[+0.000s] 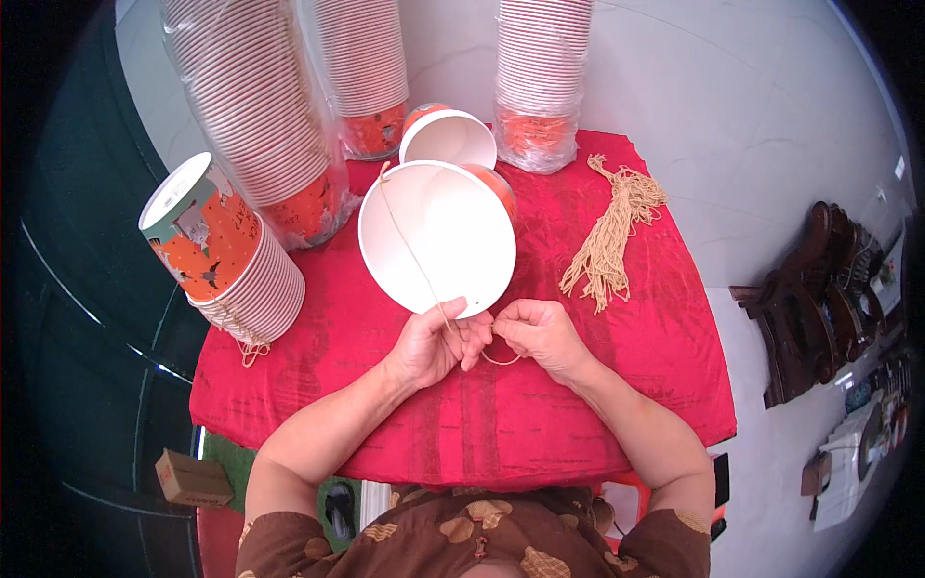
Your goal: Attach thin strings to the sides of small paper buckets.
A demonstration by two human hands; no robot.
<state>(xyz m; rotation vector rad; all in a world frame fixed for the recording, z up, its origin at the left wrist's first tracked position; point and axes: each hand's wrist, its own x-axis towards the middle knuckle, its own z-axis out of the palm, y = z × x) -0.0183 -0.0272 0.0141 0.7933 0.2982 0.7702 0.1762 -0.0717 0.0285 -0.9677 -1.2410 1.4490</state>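
Observation:
A paper bucket [438, 236], white inside and orange outside, lies tilted with its mouth toward me in the middle of the table. A thin tan cord [409, 246] runs from its far rim across the mouth down to my hands. My left hand [434, 345] is at the near rim, thumb against the edge, the cord passing under the thumb. Just right of it, my right hand [541, 337] pinches the cord's end, and a small loop hangs between the hands. A dark hole shows near the rim. Another bucket [450, 140] lies behind.
Nested buckets [226, 250] stand at the left, with cords at their rim. Tall plastic-wrapped bucket stacks [255, 106] rise along the back, another stack [541, 87] farther right. A bundle of tan cords [617, 231] lies on the red tablecloth [636, 376] at the right.

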